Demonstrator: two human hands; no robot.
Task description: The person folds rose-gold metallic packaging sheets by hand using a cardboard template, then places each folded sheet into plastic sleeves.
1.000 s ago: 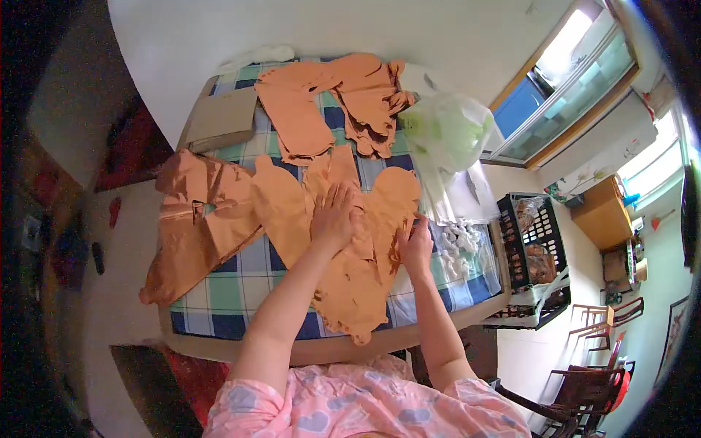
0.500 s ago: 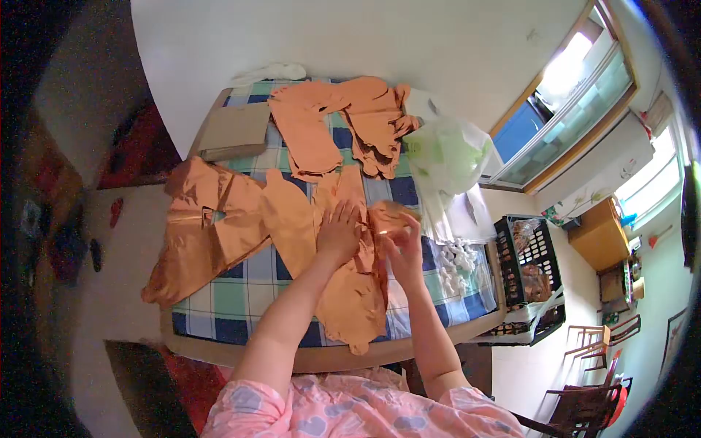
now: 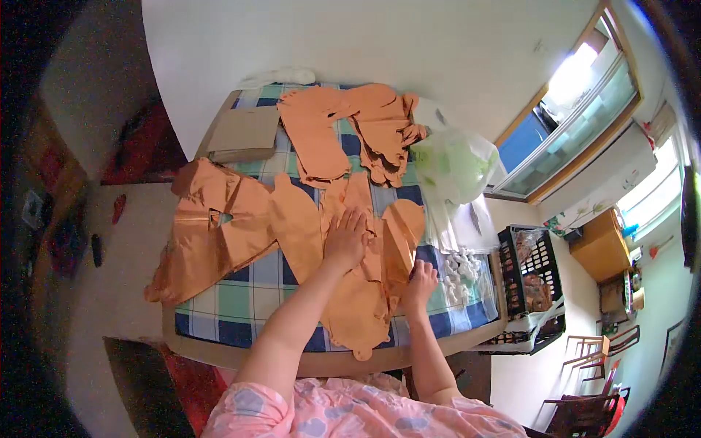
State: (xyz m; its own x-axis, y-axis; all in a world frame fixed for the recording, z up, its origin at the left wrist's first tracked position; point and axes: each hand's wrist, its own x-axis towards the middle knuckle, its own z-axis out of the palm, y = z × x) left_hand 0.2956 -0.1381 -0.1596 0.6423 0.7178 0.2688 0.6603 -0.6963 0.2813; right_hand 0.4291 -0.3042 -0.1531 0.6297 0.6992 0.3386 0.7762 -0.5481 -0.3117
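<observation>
My left hand point(image 3: 346, 239) lies flat, fingers extended, on a copper-coloured foil piece point(image 3: 358, 303) that looks like a deflated foil balloon. Just right of it, a folded-out flap point(image 3: 401, 230) of foil rests on the cloth. My right hand point(image 3: 421, 286) is beside the flap's lower right edge with its fingers curled together; whether anything is between them I cannot make out. A larger creased foil piece point(image 3: 219, 230) is spread at the left. Matte orange, curved flat pieces point(image 3: 315, 139) with scalloped edges lie at the back.
A plaid cloth point(image 3: 219, 306) covers the table. A flat cardboard box point(image 3: 244, 131) sits at back left. Green-white plastic bags point(image 3: 456, 164) and a crumpled white bundle point(image 3: 461, 274) are on the right. Black plastic crates point(image 3: 529, 266) stand beyond the table's right edge.
The foil flap under my right hand has opened out flatter to the right. My right hand has moved down and rightward; my left hand stays pressed on the foil.
</observation>
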